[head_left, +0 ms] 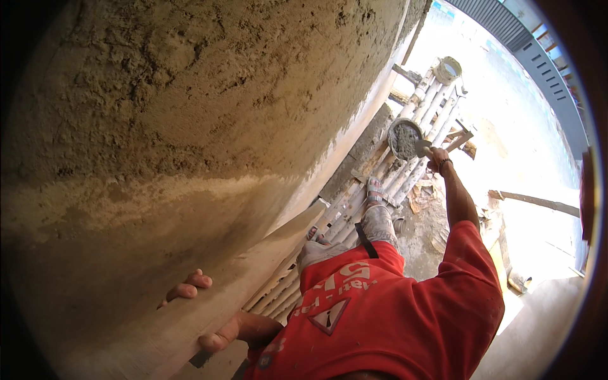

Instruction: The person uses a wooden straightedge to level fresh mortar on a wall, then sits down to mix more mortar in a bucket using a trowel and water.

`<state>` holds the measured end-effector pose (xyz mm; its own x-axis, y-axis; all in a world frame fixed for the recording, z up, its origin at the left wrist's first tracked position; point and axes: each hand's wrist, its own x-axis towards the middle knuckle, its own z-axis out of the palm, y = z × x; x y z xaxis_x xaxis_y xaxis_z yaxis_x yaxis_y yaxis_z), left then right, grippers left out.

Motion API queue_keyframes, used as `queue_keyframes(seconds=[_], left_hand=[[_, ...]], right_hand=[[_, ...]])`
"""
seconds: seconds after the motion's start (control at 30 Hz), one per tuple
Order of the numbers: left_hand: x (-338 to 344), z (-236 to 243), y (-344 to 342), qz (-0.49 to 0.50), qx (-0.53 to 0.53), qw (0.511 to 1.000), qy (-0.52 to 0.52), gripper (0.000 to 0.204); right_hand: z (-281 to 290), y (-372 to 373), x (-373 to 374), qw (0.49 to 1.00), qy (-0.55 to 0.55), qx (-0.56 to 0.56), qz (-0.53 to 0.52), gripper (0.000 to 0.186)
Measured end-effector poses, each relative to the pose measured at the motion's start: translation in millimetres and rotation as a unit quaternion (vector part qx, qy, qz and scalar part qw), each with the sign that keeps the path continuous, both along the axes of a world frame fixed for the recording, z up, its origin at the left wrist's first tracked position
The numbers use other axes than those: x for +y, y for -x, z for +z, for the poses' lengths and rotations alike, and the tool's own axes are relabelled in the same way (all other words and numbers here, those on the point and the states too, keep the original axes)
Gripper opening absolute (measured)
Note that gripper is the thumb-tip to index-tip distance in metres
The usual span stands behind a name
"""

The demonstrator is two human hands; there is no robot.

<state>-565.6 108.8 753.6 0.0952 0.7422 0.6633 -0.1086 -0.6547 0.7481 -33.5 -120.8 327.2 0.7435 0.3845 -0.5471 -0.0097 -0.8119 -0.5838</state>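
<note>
Arm (460, 195) outstretched, right hand (437, 161) around trowel (422, 148) beside mortar bucket (391, 139).

And it's a building site, no doubt about it! Filling the upper left of the frame, a wall (190, 82) in raw, pitted plaster, turning smoother toward the lower left. Up the middle runs a scaffold walkway of pale round poles (425, 101). Upper right of centre, there's a bucket (393, 152) full of wet grey mortar (404, 138), a trowel (422, 149) right at it, and a second bucket (447, 77) beyond. Bright daylight floods the right side: open air out there!
</note>
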Motion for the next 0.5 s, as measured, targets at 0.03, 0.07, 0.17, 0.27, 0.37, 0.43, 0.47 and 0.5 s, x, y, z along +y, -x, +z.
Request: queue_keyframes(seconds=[0.03,0.07,0.17,0.27,0.37,0.43,0.47,0.5], left_hand=[[-1.9,1.8,3.7,0.016,0.016,1.0,-0.011,0.075],[-2.3,1.8,8.0,0.03,0.028,0.999,-0.022,0.075],[-4.5,2.5,4.4,0.025,0.025,0.999,-0.018,0.075],[-6.4,-0.1,0.1,0.024,-0.007,1.0,-0.002,0.076],[-9.8,-2.8,0.8,0.028,-0.04,0.999,0.011,0.078],[-12.4,-2.1,10.8,0.024,-0.048,0.998,0.02,0.08],[-14.6,-2.9,15.7,0.013,-0.051,0.998,0.027,0.08],[-17.2,-3.1,19.1,0.0,-0.056,0.998,0.034,0.081]], right_hand=[[6.7,5.4,21.9,0.994,0.034,0.041,-0.092,0.04],[18.2,9.5,42.4,0.978,0.065,0.072,-0.184,0.052],[30.8,41.7,62.8,0.994,0.1,-0.019,-0.042,0.057],[11.7,110.0,77.0,0.967,0.007,0.228,-0.111,0.071],[13.5,228.5,102.1,0.829,-0.019,0.513,-0.225,0.086],[51.3,298.1,120.2,0.723,-0.036,0.639,-0.258,0.092],[75.8,317.9,126.7,0.661,-0.07,0.694,-0.276,0.09],[75.5,336.6,133.7,0.66,-0.101,0.668,-0.328,0.086]])
